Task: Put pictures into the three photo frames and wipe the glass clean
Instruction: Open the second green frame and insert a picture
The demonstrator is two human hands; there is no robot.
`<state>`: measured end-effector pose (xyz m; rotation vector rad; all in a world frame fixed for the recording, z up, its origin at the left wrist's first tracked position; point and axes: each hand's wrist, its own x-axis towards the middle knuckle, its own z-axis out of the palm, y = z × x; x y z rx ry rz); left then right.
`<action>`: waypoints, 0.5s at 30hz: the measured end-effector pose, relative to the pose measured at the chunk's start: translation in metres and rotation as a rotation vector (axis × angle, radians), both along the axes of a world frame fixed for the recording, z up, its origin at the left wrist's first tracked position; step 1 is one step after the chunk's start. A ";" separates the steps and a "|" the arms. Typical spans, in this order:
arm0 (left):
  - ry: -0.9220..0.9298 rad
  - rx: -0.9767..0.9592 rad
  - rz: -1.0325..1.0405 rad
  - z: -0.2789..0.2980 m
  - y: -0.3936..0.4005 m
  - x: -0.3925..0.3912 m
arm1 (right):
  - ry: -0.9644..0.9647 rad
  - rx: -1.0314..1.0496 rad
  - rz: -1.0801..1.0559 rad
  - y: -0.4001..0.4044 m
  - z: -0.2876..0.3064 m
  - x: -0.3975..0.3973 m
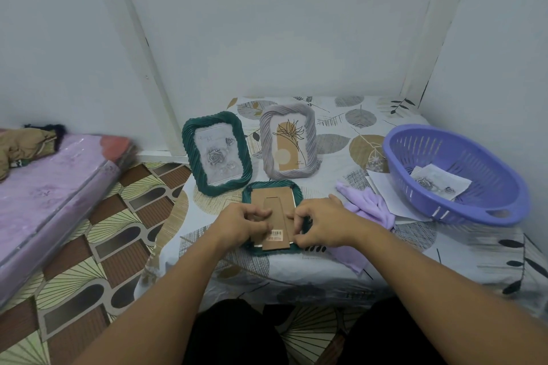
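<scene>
The third frame (271,215) lies face down by the tabletop's near edge; both hands, left (241,224) and right (321,224), pinch its cardboard backing (274,201). Two filled frames, green (218,154) and grey (287,141), stand behind. The wiping cloth (369,207) waits beside.

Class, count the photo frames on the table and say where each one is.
3. A green frame stands at the left, a grey frame stands beside it, and another green frame lies face down under both hands.

barcode label (275,236) | on cardboard backing (274,201) | digits too blurred to read
</scene>
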<state>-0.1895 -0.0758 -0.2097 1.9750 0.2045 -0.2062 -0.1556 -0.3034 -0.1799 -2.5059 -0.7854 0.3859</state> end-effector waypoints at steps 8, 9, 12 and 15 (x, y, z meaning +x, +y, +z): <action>0.000 0.006 0.002 0.006 -0.002 -0.003 | 0.013 0.008 -0.016 0.006 -0.004 0.000; -0.003 0.008 0.002 0.006 -0.002 -0.003 | 0.003 0.014 -0.019 0.007 -0.006 0.000; 0.002 0.011 0.007 0.009 -0.004 -0.005 | 0.012 0.029 -0.024 0.008 -0.008 -0.002; 0.005 0.012 0.007 0.010 -0.005 -0.006 | 0.050 0.079 -0.019 0.004 -0.007 -0.001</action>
